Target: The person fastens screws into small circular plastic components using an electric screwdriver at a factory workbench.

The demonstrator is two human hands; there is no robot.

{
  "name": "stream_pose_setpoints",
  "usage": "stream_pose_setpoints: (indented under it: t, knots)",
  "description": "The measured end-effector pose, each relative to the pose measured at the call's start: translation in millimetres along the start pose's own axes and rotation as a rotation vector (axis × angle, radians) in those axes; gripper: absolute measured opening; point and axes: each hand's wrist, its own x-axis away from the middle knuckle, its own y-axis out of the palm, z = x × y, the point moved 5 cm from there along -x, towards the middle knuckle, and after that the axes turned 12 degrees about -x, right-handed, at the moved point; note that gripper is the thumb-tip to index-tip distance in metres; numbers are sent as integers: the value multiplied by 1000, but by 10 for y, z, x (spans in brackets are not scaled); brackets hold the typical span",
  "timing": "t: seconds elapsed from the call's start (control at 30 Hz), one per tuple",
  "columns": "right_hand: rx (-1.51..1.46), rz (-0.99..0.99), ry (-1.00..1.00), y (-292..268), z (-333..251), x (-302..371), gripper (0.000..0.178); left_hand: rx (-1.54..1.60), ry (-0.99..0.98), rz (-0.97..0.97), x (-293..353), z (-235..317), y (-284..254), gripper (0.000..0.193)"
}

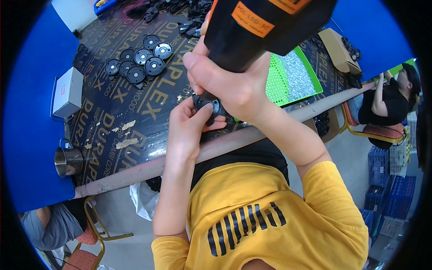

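Observation:
My left hand [186,119] pinches a small black round part [210,106] above the table's near side, its thumb lying over the top. My right hand [238,87] is wrapped around a big black power screwdriver [243,42] with orange labels, held nose-down over that part. Fingers partly cover the tool's tip, so I cannot tell whether it touches a screw. Farther left on the table lies a loose pile of black discs [139,62] with metal centres. Just right of my right hand sits a bright green tray [318,83] holding many small silvery pieces.
Black parts [155,10] are heaped at the far edge. A white box [68,92] and a metal cup [67,159] stand left, a cardboard box [338,51] at right. A pale rail [234,138] borders the table's near edge. Other people [389,96] sit on both sides.

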Motion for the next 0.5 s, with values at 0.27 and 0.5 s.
stream_pose_setpoints:
  t: [0.27,0.5]
  knots:
    - [213,-61,-152,-558,-350,-151,6,-8,-34,28,0,9,-23,10]
    - [222,219,-148,-1385,-390,-222,8,-29,-19,26,-6,16,-28,17]
